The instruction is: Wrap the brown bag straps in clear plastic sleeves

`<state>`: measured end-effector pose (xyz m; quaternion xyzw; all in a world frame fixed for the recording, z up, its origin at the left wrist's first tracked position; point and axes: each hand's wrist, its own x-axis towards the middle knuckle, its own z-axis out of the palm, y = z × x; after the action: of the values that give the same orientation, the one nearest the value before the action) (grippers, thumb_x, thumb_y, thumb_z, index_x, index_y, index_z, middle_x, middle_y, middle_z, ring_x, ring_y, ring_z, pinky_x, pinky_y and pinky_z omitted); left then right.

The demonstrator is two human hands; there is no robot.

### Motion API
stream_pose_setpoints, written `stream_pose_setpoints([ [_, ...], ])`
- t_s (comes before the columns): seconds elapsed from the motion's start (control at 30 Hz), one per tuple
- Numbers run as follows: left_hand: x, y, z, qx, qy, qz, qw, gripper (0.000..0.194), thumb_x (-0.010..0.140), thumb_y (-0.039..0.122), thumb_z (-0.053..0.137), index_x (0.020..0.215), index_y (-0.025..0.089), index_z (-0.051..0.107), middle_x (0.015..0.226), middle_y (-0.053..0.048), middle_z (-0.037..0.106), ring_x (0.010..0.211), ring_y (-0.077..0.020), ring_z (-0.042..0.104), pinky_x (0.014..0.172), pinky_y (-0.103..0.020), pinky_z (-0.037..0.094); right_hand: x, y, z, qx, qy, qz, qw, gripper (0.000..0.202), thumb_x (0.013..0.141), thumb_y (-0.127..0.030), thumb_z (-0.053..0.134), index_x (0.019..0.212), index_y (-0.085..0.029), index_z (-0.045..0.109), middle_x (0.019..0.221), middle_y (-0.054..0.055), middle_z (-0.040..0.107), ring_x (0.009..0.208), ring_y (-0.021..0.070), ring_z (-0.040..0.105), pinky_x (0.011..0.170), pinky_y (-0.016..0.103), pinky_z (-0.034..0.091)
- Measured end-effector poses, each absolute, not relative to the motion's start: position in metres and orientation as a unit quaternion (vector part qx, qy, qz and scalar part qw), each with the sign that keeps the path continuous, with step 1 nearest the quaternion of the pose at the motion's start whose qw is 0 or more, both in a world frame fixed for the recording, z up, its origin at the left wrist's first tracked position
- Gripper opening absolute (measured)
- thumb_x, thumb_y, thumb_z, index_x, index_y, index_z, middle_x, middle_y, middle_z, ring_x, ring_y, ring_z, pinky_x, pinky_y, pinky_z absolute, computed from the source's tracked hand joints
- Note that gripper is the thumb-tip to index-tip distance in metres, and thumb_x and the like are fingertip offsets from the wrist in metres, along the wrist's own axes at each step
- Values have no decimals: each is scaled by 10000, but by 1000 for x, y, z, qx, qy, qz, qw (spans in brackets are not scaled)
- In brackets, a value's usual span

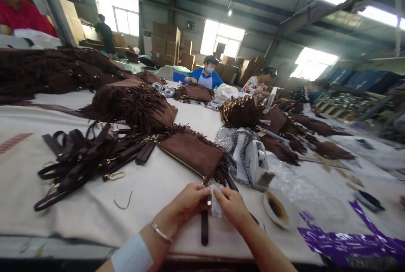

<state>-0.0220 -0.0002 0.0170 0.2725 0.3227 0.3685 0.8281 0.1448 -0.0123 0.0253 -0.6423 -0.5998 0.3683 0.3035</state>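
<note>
My left hand [189, 201] is closed on a dark brown wrist strap [205, 227], whose end hangs toward the table's front edge. My right hand [233, 205] pinches a thin whitish piece of wrapping [216, 208] against the strap's metal fitting. Just beyond both hands lies a brown fringed pouch [191, 153] with a gold zipper along its near edge. The strap meets the pouch near the zipper's end, though my fingers partly hide the joint. On the left, a heap of similar brown straps [79, 158] with gold clasps is spread over the cloth.
A tape dispenser [257, 164] stands right of the pouch, near a white dish [276, 209] with dark brown contents. Purple plastic [348, 238] covers the right front corner. Fringed bags [136, 103] are piled farther back. Several people work beyond, including a person in blue [205, 77].
</note>
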Motion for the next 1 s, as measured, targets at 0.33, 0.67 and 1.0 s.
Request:
stream_pose_setpoints([
  [0.33,-33,5,15,273,320,383,822,232,707,273,769,803,92,660,788,-70,650,695,-136,591,693,-271,475,155,-32,28,-607,-546,504,282,303,720,-443,596,583,-184,523,503,-66,375,481,90,311,467,241,225],
  [0.67,-33,7,15,243,276,378,849,191,778,290,709,844,113,681,822,-61,646,684,-117,577,653,-237,466,145,-43,24,-642,-636,351,245,301,737,-340,593,510,-187,468,518,-54,382,539,108,378,516,246,258],
  [1.0,-31,5,19,308,318,333,833,285,684,332,807,777,112,653,740,-39,640,666,-126,576,663,-256,460,146,-45,40,-646,-633,307,297,287,835,-320,556,588,-180,600,567,-14,565,575,139,518,554,245,364],
])
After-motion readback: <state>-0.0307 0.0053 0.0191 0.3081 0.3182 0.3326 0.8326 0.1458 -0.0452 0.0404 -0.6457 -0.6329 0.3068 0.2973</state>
